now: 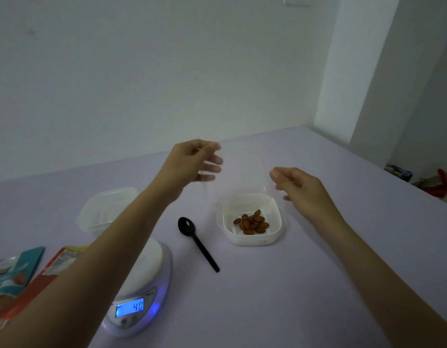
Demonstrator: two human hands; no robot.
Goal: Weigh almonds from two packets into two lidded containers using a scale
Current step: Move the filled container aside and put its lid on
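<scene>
A pale wall (167, 71) backs a lilac table (317, 272). Above the table the left hand (192, 162) and right hand (300, 187) each pinch an edge of a clear lid (242, 169), fingers curled, holding it over the white container (252, 241) of almonds (252, 222). Near the left edge sits the scale (147, 285), its blue display (130, 307) reading "40". Behind it stands a second, lidded container (107, 209). Two packets (29, 270) lie far left, their print too blurred to read. A black spoon (197, 242) lies between scale and container.
</scene>
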